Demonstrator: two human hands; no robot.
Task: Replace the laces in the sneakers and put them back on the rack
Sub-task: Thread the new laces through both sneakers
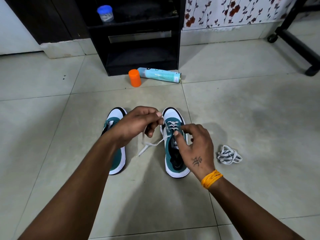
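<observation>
Two teal-and-white sneakers stand side by side on the tiled floor, toes pointing away from me. The right sneaker (174, 144) has a white lace (149, 144) threaded through its front eyelets. My left hand (136, 125) pinches that lace between thumb and fingers above the gap between the shoes; the loose ends trail onto the floor. My right hand (195, 146) rests over the right sneaker's side, thumb and fingers at the lace near its eyelets. The left sneaker (117, 153) lies partly hidden under my left forearm. A bundled white lace (229, 155) lies on the floor to the right.
A black rack (138, 40) stands against the wall ahead, with a blue-lidded jar (105, 13) on its upper shelf. An orange container (134, 77) and a fallen light-blue spray can (160, 75) lie before it. A black wheeled stand leg (294, 42) crosses the far right.
</observation>
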